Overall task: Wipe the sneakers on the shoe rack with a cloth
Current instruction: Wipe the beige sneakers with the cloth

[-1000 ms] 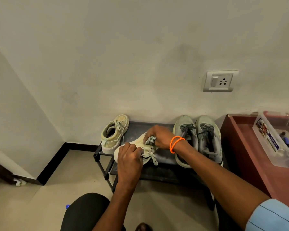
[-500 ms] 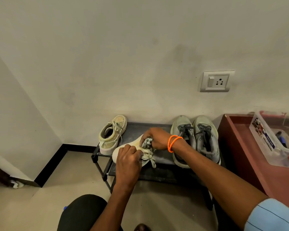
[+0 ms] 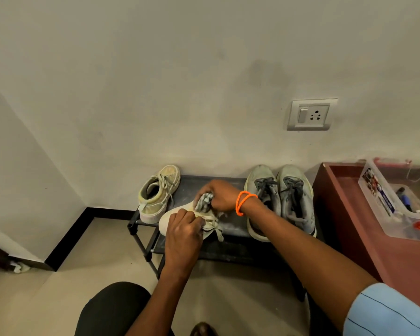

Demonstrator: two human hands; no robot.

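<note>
Right now both hands work on one pale sneaker (image 3: 172,218) lying tipped on its side at the front of the black rack (image 3: 230,221), its toe pointing toward 9 o'clock. The left hand (image 3: 183,235) grips the sneaker at its laced top, fingers curled over the upper, loose laces hanging just right of it. The right hand (image 3: 220,195), at 1 o'clock from the left, clenches a bunched grey cloth (image 3: 204,202) and presses it against the sneaker's upper side. An orange band (image 3: 244,202) circles the right wrist. At 10 o'clock from the hands, the matching beige sneaker (image 3: 159,192) stands upright on the rack's left end. At 3 o'clock, a grey pair (image 3: 280,197) sits side by side, toes to the wall. Further right, a reddish counter (image 3: 364,238) carries a clear box (image 3: 398,209).
</note>
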